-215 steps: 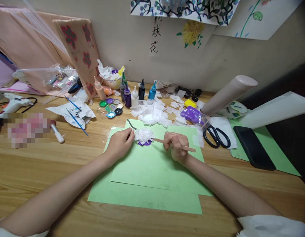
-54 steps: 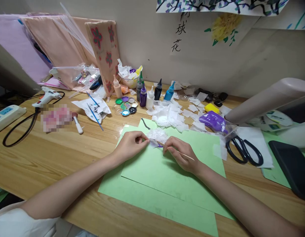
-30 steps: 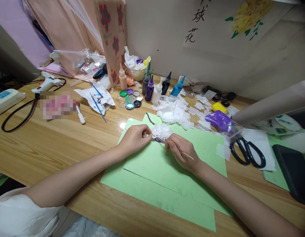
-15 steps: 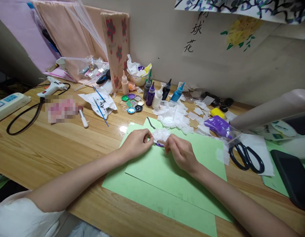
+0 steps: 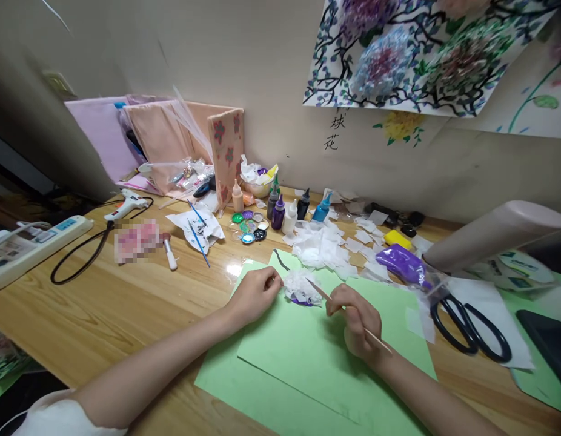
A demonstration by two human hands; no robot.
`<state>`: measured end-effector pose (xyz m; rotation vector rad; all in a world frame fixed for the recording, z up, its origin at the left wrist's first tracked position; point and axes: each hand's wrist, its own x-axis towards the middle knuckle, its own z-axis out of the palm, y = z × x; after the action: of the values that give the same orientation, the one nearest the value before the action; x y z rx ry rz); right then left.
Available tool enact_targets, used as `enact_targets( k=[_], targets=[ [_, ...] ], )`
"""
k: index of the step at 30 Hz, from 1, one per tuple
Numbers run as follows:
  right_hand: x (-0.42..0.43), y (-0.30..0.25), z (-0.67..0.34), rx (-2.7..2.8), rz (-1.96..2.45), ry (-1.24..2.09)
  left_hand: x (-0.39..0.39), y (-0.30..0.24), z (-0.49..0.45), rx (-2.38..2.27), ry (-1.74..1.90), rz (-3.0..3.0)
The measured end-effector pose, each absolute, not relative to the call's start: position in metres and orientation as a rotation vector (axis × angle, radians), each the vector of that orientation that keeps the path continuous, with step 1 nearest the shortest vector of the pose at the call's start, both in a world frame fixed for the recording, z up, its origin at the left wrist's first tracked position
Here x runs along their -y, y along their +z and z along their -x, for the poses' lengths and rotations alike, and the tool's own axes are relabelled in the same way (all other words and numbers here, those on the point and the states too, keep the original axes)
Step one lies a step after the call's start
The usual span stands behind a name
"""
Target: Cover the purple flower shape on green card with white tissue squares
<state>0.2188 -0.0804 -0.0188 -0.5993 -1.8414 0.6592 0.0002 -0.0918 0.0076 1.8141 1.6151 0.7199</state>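
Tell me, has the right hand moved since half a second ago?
Yes: the right hand has shifted rightward, away from the black line on the green paper.

White glare on the tabletop (image 5: 139, 303) — left edge dim, corners stretched.

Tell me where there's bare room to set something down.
Bare wood shows on the table between the power strip and left forearm. Bare green paper lies between that forearm and the right hand, nearer the wearer than the white ruffled paper. Crowded: beyond that piece, with bottles and tissue scraps.
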Motion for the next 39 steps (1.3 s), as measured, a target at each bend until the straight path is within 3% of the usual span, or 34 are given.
enact_targets(
  k=[5, 11, 20, 25, 28, 33, 39],
  targets=[
    [0.072, -0.019, -0.215, 1.496, 0.876, 0.847, 0.058, 0.024, 0.012, -1.823, 0.681, -1.979],
    [0.071, -0.018, -0.214, 1.503, 0.856, 0.907, 0.005, 0.020, 0.004, -1.933, 0.535, -2.101],
    [0.071, -0.019, -0.214, 1.572, 0.805, 0.879, -0.014, 0.001, -0.009, -1.927, 0.737, -1.964],
    [0.071, -0.019, -0.215, 1.546, 0.789, 0.890, 0.019, 0.011, 0.001, -1.736, 0.858, -1.906],
    [0.073, -0.020, -0.218, 1.567, 0.723, 0.918, 0.054, 0.016, 0.011, -1.327, 0.929, -1.731],
    [0.075, -0.019, -0.222, 1.844, 0.539, 0.954, 0.090, 0.010, 0.023, -0.960, 0.708, -1.541],
    [0.071, -0.012, -0.219, 2.144, 0.469, 0.887, 0.089, 0.005, 0.018, -0.954, 0.572, -1.684]
  ],
)
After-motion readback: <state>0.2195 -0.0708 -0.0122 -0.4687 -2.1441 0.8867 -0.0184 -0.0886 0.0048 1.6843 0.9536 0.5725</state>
